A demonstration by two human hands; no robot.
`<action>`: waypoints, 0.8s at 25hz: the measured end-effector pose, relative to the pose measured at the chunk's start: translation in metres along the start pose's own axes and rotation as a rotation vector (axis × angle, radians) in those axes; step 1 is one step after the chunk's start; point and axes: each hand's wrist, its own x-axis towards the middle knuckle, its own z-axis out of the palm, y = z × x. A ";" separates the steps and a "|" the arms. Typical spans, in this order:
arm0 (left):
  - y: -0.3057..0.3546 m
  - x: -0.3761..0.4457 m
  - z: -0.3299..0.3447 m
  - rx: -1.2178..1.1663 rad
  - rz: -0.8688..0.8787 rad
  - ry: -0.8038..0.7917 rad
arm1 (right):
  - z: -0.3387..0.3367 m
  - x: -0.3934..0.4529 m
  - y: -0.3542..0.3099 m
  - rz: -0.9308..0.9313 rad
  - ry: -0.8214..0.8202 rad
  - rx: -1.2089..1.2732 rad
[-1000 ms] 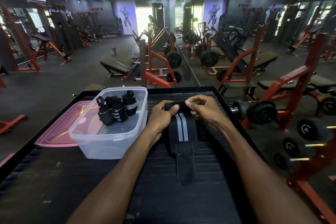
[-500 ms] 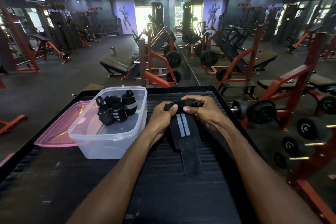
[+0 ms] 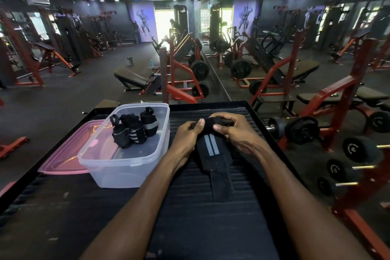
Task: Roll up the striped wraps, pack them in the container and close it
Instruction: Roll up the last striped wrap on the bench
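A black wrap with two grey stripes (image 3: 211, 150) lies lengthwise on the black ribbed table (image 3: 211, 228), its far end coiled into a small roll. My left hand (image 3: 187, 135) grips the roll's left side and my right hand (image 3: 234, 131) grips its right side, thumbs on top. The unrolled tail stretches toward me. To the left stands a clear plastic container (image 3: 126, 167), open on top, with three rolled black wraps (image 3: 135, 131) standing inside. Its pink lid (image 3: 63, 158) lies flat behind and left of the container.
The table has a raised rim (image 3: 211, 104) along its far edge. Dumbbells on a red rack (image 3: 348, 154) stand close on the right. Benches and red weight machines fill the gym floor beyond, with a mirror wall ahead.
The roll at the wrap's far end has grown thicker, and the flat tail has shortened and slid away from me. Both hands stay on the roll.
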 end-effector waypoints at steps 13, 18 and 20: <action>0.001 -0.002 0.000 0.062 0.032 0.031 | -0.002 0.002 0.000 -0.051 -0.026 -0.134; -0.001 -0.001 -0.002 0.084 0.117 0.032 | 0.002 0.000 -0.004 0.192 -0.042 0.037; 0.001 -0.003 0.001 0.113 0.107 0.001 | 0.001 0.001 -0.002 0.166 -0.023 -0.023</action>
